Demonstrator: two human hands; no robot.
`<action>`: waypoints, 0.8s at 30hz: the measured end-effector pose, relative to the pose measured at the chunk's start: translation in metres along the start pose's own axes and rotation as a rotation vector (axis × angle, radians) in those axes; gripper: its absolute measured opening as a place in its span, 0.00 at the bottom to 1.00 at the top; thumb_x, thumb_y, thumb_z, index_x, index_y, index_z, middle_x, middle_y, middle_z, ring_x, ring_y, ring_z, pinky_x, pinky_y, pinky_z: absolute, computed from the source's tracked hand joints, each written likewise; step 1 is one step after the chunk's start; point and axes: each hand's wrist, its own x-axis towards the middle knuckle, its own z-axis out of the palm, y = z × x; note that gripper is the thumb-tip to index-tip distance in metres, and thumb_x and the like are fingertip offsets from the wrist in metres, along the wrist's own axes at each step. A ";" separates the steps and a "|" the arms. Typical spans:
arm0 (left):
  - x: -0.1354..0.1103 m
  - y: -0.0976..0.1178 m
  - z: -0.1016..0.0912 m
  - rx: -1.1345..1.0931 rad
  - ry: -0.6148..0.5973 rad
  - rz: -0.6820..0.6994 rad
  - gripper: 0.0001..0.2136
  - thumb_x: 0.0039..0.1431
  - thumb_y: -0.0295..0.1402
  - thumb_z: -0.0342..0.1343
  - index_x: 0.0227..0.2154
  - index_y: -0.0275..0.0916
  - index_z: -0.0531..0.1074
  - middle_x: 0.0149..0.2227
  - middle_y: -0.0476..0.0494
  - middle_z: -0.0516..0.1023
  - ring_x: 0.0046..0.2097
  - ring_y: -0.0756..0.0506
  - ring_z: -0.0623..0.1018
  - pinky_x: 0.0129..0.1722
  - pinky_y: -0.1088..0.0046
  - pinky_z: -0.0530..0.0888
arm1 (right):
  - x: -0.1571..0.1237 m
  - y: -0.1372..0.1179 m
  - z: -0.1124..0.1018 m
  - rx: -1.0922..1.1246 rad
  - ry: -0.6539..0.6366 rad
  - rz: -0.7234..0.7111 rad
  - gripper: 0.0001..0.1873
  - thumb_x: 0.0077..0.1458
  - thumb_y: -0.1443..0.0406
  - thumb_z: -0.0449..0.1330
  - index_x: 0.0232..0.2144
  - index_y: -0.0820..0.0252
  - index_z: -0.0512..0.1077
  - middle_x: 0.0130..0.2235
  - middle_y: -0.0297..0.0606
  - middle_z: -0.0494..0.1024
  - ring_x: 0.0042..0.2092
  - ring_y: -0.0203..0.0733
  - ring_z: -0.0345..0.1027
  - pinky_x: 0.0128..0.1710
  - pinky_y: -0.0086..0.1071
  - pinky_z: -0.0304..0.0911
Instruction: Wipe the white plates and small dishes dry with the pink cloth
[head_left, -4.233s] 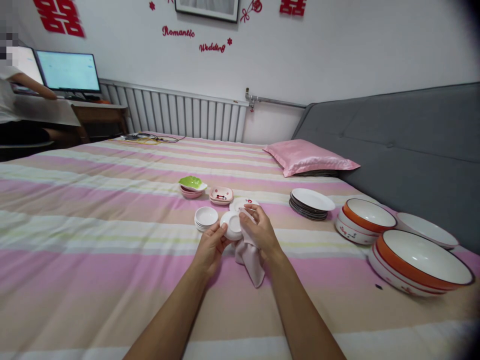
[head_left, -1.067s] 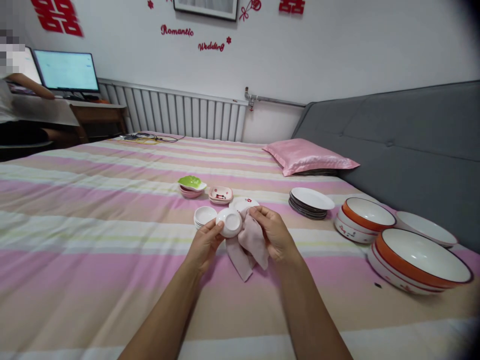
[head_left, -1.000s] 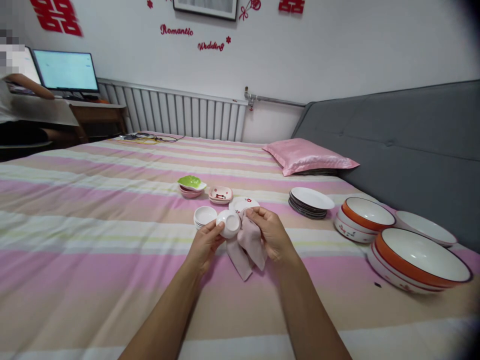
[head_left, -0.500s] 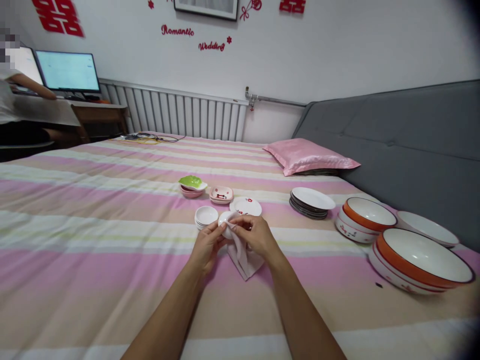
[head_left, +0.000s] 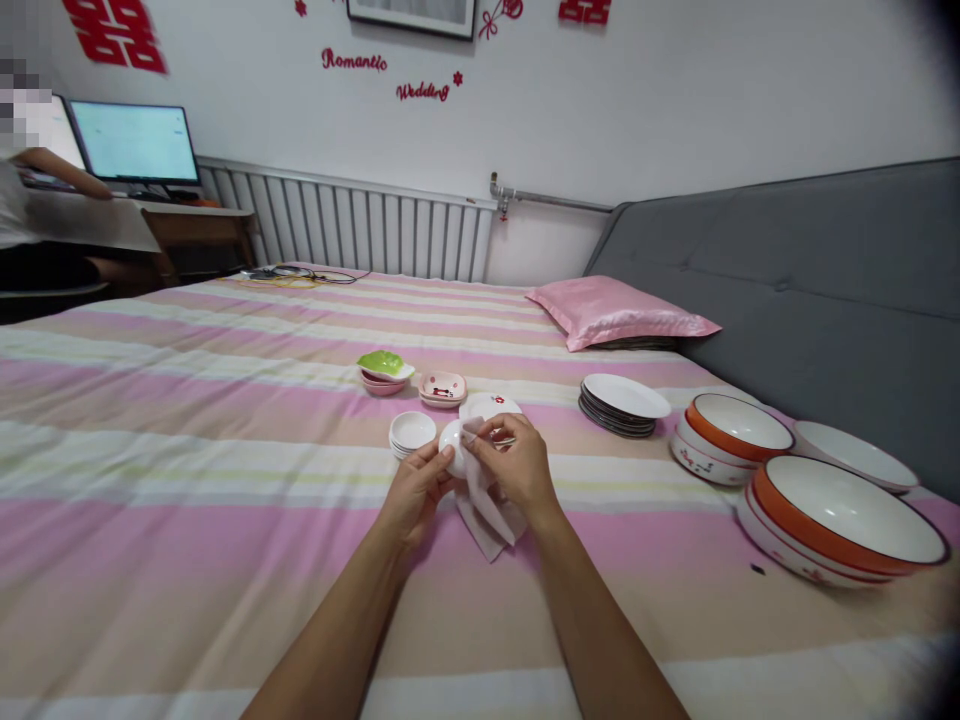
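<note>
My left hand (head_left: 418,488) grips a small white dish (head_left: 451,440) by its edge, thumb on the near face. My right hand (head_left: 517,462) pinches a pale pink cloth (head_left: 487,515) against the dish's right side, and the rest of the cloth hangs down below. Just behind and left of the dish is a stack of small white bowls (head_left: 412,432). A white plate with a red pattern (head_left: 487,402) lies behind my right hand and is partly covered by it. Farther back are pink dishes with a face design (head_left: 442,388) and a green leaf-shaped dish (head_left: 384,363) on pink bowls.
On the right stand a stack of plates (head_left: 626,396), two orange-rimmed bowls (head_left: 731,440) and a wide white dish (head_left: 855,455). A pink pillow (head_left: 619,308) lies by the grey headboard (head_left: 795,260). Cables (head_left: 307,275) lie at the bed's far edge. A person (head_left: 52,185) sits at a desk.
My right hand has shifted slightly up and right with the cloth, baring more of the dish's face. My left hand stays nearly in place with the dish.
</note>
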 end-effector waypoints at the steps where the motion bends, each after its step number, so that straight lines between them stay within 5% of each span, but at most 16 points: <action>1: 0.000 0.000 0.000 0.000 -0.003 -0.001 0.10 0.49 0.31 0.60 0.36 0.35 0.74 0.34 0.43 0.79 0.32 0.50 0.76 0.33 0.75 0.72 | 0.000 0.001 0.001 -0.002 0.015 0.013 0.12 0.41 0.57 0.64 0.27 0.57 0.69 0.35 0.37 0.71 0.35 0.41 0.65 0.33 0.33 0.61; 7: 0.001 -0.001 -0.002 -0.030 0.006 -0.007 0.09 0.50 0.30 0.59 0.35 0.35 0.74 0.35 0.43 0.79 0.33 0.50 0.77 0.34 0.76 0.73 | 0.000 0.002 0.003 0.147 0.006 0.137 0.16 0.43 0.56 0.62 0.34 0.58 0.68 0.37 0.39 0.73 0.39 0.42 0.67 0.35 0.32 0.62; 15: 0.002 -0.001 -0.002 -0.180 0.042 -0.011 0.08 0.50 0.27 0.59 0.36 0.36 0.73 0.33 0.45 0.80 0.33 0.50 0.78 0.34 0.77 0.75 | -0.001 -0.001 0.000 0.577 -0.254 0.390 0.22 0.41 0.60 0.64 0.41 0.57 0.67 0.35 0.37 0.77 0.34 0.38 0.70 0.32 0.29 0.64; 21: 0.005 -0.001 -0.005 -0.285 0.041 -0.019 0.08 0.51 0.28 0.58 0.36 0.36 0.72 0.35 0.46 0.80 0.35 0.49 0.79 0.38 0.76 0.76 | -0.001 -0.001 -0.001 0.642 -0.310 0.369 0.28 0.40 0.60 0.66 0.45 0.55 0.65 0.38 0.38 0.76 0.37 0.40 0.71 0.35 0.31 0.66; 24: 0.005 -0.001 -0.006 -0.285 0.049 -0.020 0.07 0.52 0.28 0.58 0.35 0.36 0.72 0.36 0.45 0.80 0.36 0.49 0.79 0.37 0.76 0.76 | 0.000 -0.002 0.000 0.570 -0.224 0.303 0.30 0.37 0.61 0.67 0.45 0.53 0.64 0.43 0.39 0.74 0.40 0.41 0.70 0.36 0.33 0.66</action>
